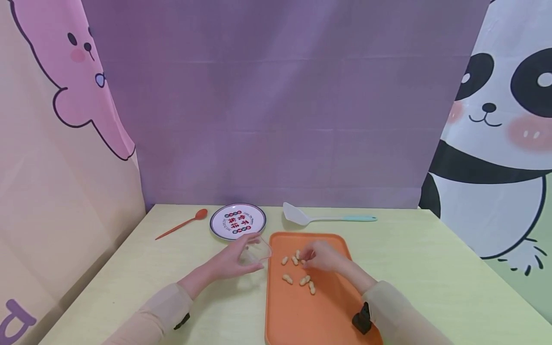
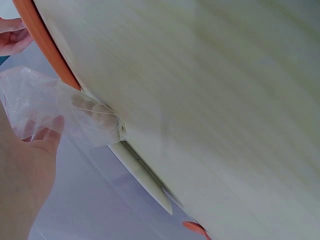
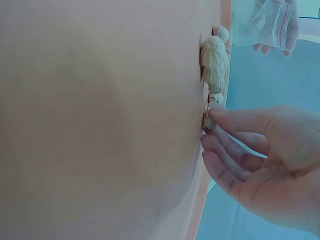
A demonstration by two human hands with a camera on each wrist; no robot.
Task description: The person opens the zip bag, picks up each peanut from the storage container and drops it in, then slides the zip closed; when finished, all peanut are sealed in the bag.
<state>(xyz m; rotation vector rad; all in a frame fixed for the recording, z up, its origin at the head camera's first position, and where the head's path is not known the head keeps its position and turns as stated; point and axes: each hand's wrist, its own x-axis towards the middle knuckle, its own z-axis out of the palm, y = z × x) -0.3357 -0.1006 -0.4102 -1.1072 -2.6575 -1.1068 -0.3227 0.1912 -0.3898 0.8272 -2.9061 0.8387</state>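
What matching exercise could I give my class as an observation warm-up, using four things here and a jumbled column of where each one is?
Things:
1. Clear zip-lock bag
2. Loose peanuts
3. Spatula
4. Orange-red spoon

Places (as the head view shows them):
A. On the table, left of the plate
B. Scattered on the orange tray
C. On the table, beyond the tray's far edge
D. Held in the left hand

Right pairs: 1-D, 2-B, 3-C, 4-A
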